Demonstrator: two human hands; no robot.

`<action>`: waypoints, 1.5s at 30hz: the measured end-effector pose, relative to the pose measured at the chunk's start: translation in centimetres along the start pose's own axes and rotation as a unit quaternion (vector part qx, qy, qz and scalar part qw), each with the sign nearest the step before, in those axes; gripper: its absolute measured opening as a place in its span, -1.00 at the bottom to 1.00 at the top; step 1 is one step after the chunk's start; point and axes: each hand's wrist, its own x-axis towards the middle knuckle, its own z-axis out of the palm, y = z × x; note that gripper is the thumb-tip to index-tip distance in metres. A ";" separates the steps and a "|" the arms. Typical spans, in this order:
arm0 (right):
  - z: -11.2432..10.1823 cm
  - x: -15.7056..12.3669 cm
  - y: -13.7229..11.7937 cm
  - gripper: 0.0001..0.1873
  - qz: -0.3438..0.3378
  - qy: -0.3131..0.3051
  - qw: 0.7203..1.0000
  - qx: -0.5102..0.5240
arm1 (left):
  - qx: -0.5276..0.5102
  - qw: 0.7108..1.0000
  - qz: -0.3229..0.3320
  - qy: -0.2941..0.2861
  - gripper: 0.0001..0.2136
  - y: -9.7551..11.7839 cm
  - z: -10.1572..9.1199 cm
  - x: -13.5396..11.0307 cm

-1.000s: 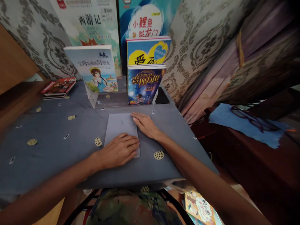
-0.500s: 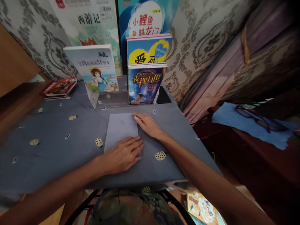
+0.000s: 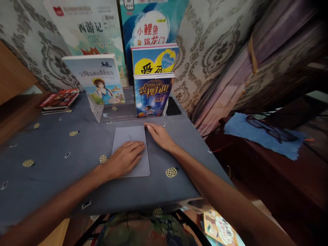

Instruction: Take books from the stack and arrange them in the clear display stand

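A thin grey booklet (image 3: 139,164) lies flat on the patterned grey tablecloth, small faint print near its middle. My left hand (image 3: 127,157) rests palm down across it, fingers stretched toward its right edge and covering part of the cover. Beside the booklet's upper right corner lies my right hand (image 3: 160,136), its fingertips touching that corner and its fingers extended. Neither hand is wrapped round anything.
Behind the booklet, a clear stand (image 3: 120,115) holds a light blue book (image 3: 102,80) and a dark blue book (image 3: 153,97). A black phone (image 3: 173,106) lies to their right. Red books (image 3: 60,99) lie at left; glasses (image 3: 271,129) rest on a blue cloth (image 3: 238,128).
My left hand has slid up the booklet, uncovering its lower right corner. My right hand stays at the upper right corner. The whole view has shifted slightly.
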 end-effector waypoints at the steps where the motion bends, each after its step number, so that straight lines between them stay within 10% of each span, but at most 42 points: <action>1: 0.0 0.0 0.1 -0.52 0.002 0.004 1.000 -0.003 | 0.011 1.000 -0.017 0.010 -0.66 -0.9 0.1 0.4; 8: 0.3 -0.3 -0.3 -0.55 -0.026 0.016 0.999 -0.037 | 0.065 0.994 -0.091 0.004 -0.62 -5.3 1.3 3.0; 28: 0.1 -0.2 -1.1 -0.57 -0.025 -0.052 0.994 -0.092 | 0.080 0.994 -0.066 0.020 -0.63 -5.8 2.0 3.2; 45: 0.2 -0.4 -1.3 -0.64 -0.037 -0.057 0.990 -0.127 | -0.036 0.993 0.100 -0.050 -0.69 2.1 -0.8 -2.0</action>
